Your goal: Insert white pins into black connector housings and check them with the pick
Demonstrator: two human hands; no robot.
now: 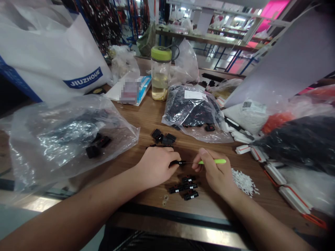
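Black connector (179,162) sits in the fingers of the left hand (157,166), just above the tabletop (146,120) near its front edge. Much of it is hidden: the thumb and fingers cover its left part, and only a short dark end sticks out toward the right. That end is small and blurred, though a pale speck shows on it; its openings cannot be made out. What shows is black and narrow, lying roughly level.

The left grip is closed around the connector, knuckles up, fingertips largely out of sight. The right hand (216,171) pinches a slim tool (221,161) with a bright green handle, its thin shaft pointing left at the connector's exposed end. Whether the tip touches it is too fine to tell.

Below the hands lie four loose connectors (191,187), black and blocky, with white bits and touches of red. A cluster of black parts (168,139) lies just beyond the left hand, partly covered by it. Small white pieces (244,182) are heaped to the right of the right hand, which hides the heap's near side. Farther back, a labelled bag (192,108) of dark parts stands before a green-lidded bottle (160,75).
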